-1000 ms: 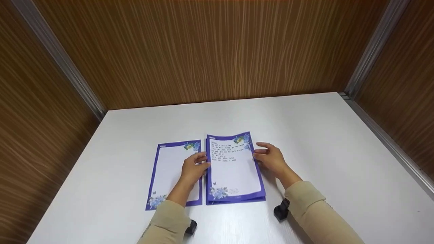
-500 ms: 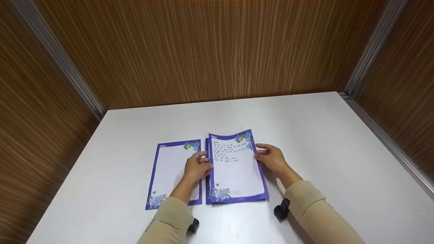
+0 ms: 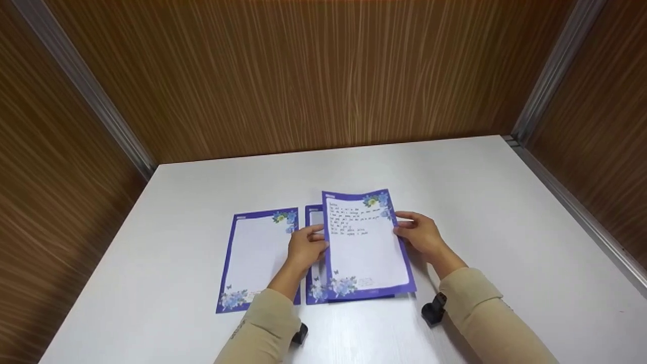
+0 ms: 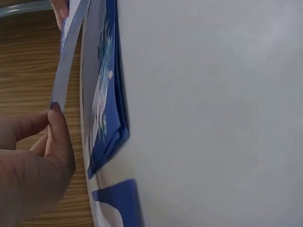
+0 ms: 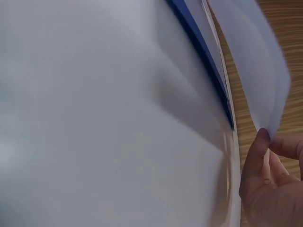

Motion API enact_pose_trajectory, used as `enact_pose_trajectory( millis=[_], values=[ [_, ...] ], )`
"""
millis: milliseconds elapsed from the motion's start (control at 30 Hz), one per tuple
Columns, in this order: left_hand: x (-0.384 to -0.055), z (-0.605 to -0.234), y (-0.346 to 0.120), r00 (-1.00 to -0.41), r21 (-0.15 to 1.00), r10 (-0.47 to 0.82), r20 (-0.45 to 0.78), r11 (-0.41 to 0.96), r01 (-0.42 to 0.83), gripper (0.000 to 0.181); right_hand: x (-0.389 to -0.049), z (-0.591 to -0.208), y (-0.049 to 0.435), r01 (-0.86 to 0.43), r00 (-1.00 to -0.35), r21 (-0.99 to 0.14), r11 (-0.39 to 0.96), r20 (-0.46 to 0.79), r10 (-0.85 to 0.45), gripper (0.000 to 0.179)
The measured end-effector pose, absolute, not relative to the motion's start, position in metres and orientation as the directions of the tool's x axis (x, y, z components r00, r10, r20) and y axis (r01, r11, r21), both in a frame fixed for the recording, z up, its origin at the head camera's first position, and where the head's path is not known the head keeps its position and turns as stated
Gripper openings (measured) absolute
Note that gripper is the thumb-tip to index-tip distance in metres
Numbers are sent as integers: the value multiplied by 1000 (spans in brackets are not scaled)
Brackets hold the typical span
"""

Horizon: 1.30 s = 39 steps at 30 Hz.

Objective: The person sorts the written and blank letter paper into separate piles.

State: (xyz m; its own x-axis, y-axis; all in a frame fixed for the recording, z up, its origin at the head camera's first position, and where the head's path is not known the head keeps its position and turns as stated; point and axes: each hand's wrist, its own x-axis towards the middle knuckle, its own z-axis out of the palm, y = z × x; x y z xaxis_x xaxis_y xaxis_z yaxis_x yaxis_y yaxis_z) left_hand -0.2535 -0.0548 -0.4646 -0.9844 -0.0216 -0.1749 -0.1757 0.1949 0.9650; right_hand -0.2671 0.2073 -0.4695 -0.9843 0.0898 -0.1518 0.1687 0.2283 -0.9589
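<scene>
A sheet of letter paper [image 3: 366, 258] with a purple border, blue flowers and handwritten lines is held up between both hands. My left hand [image 3: 305, 248] pinches its left edge between thumb and fingers. On the opposite edge my right hand [image 3: 420, 233] pinches it the same way, and the sheet bows slightly. Both wrist views show the held paper [image 4: 66, 71] raised above the table. Under it lies a stack of similar bordered sheets [image 4: 116, 113], mostly covered by the held one in the head view. Left of that stack lies another bordered sheet [image 3: 252, 258], its middle blank.
Everything lies on a white table [image 3: 505, 227] backed by a brown wood-grain wall [image 3: 323, 76], with more panels at both sides. Black wrist cameras [image 3: 433, 309] hang below the beige sleeves [image 3: 470, 290].
Both hands have lifted the handwritten sheet off the stack and carried it to the right and slightly away. More of the stack's left side now shows. The left sheet stays put.
</scene>
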Motion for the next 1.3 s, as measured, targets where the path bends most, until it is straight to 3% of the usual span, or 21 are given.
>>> enact_pose_trajectory(
  millis=[533, 1300],
  values=[
    [-254, -467, -13, -987, 982, -1, -160, 98, -160, 46, -261, -468, 254, 164, -986, -958, 235, -154, 62, 52],
    [-250, -466, 44, -991, 984, -27, -134, 113, -136, 44, -257, -463, 311, 224, -974, -942, 251, -228, 15, 60]
  ],
)
